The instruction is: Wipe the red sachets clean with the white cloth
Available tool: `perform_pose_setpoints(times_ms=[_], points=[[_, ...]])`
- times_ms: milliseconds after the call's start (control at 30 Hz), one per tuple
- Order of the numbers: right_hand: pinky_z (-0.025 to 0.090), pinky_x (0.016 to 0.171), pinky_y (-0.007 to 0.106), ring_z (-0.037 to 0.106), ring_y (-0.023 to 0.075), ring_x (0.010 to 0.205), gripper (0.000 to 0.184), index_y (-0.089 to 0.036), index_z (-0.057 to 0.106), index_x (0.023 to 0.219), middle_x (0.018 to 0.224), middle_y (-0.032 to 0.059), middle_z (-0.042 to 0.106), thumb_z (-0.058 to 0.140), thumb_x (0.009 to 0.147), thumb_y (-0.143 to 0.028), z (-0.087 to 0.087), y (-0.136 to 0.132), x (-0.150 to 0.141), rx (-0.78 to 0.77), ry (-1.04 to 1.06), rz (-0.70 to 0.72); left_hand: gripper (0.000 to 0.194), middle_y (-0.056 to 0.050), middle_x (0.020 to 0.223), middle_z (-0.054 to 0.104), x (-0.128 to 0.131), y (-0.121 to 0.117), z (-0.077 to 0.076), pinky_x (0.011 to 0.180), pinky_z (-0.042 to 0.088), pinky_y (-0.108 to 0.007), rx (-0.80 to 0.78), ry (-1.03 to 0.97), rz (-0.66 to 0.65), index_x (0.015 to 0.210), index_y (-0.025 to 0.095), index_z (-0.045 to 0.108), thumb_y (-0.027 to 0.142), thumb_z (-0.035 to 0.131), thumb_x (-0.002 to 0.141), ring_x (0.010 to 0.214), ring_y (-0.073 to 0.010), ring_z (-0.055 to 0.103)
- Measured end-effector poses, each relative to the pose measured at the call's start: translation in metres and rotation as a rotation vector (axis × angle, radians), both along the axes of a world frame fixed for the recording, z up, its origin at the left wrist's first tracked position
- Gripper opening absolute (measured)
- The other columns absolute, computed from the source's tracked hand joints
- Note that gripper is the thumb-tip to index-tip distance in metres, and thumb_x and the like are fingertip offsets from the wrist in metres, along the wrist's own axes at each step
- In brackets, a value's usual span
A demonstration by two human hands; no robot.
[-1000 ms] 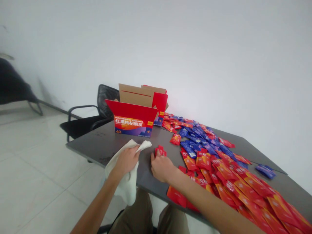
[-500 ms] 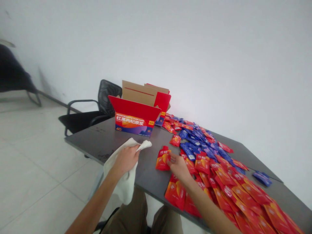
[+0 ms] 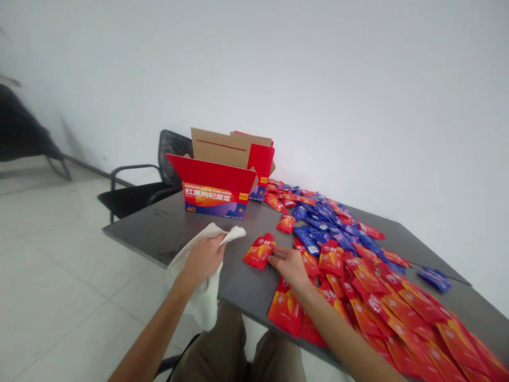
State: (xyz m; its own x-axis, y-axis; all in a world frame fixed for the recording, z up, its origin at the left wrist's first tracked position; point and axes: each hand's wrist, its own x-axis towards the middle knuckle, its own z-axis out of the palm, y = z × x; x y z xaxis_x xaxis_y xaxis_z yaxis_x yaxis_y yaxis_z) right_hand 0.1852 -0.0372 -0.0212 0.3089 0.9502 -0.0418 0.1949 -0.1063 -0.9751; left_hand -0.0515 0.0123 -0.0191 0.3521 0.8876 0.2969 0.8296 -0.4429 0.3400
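Observation:
A white cloth [image 3: 202,297] is bunched in my left hand [image 3: 203,260], which is closed on it over the table's near edge; the cloth hangs below the tabletop. My right hand [image 3: 291,265] pinches the right edge of a red spouted pouch [image 3: 260,251], its thumb and fingers at that side. The pouch is tilted, with its spout pointing up and to the right. Just beyond it lies another red pouch [image 3: 285,223]. Under my right forearm, more red pouches [image 3: 285,307] lie at the near edge.
A printed carton [image 3: 214,201] with raised flaps stands on the grey table [image 3: 147,225], and a second carton [image 3: 260,170] is behind it. Blue pouches [image 3: 318,225] and overlapping red pouches [image 3: 413,318] spread across the right side. A black chair [image 3: 135,196] stands beyond the table.
The pouch at my right hand has turned from nearly upright to tilted, shifting slightly left and away. My left hand keeps hold of the cloth. The view has shifted a little.

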Motion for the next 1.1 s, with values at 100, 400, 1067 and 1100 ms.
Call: perform_pose_setpoints(times_ms=[100,400,1067,1100], points=[[0.059,0.084,0.042,0.069,0.0306,0.098,0.046,-0.013,0.067,0.096,0.101,0.0139,0.074,0.08,0.054,-0.027,-0.003,0.008,0.001,-0.005,-0.001,-0.057,0.031,-0.01,0.103,0.071,0.0,0.001,-0.001,0.082,0.043,-0.033,0.0,0.005,0.005,0.115,0.021,0.06,0.027,0.036,0.096,0.094,-0.0253,0.067],[0.06,0.066,0.033,0.073,0.0231,0.074,0.054,-0.01,0.058,0.11,0.083,0.0091,0.076,0.073,0.058,-0.016,-0.007,0.026,-0.003,-0.074,-0.034,-0.082,0.033,-0.011,0.104,0.071,0.001,0.0,0.001,0.083,0.044,-0.033,0.004,0.02,0.009,0.117,0.02,0.06,0.028,0.035,0.096,0.095,-0.026,0.066],[0.052,0.08,0.031,0.063,0.0176,0.082,0.058,-0.015,0.061,0.113,0.094,0.0024,0.07,0.075,0.065,-0.046,-0.002,0.025,-0.004,0.181,-0.329,0.661,0.047,-0.005,0.134,0.058,0.045,-0.011,0.024,0.106,0.037,-0.033,-0.049,0.047,-0.457,0.132,0.023,0.053,0.013,0.046,0.086,0.119,-0.0215,0.056],[0.052,0.076,0.03,0.062,0.0165,0.078,0.063,-0.014,0.059,0.116,0.091,0.0016,0.069,0.075,0.064,-0.046,-0.003,0.025,-0.002,0.173,-0.328,0.659,0.046,-0.007,0.135,0.057,0.047,-0.014,0.024,0.107,0.036,-0.034,-0.069,0.072,-0.491,0.131,0.021,0.054,0.013,0.048,0.086,0.121,-0.022,0.055]])
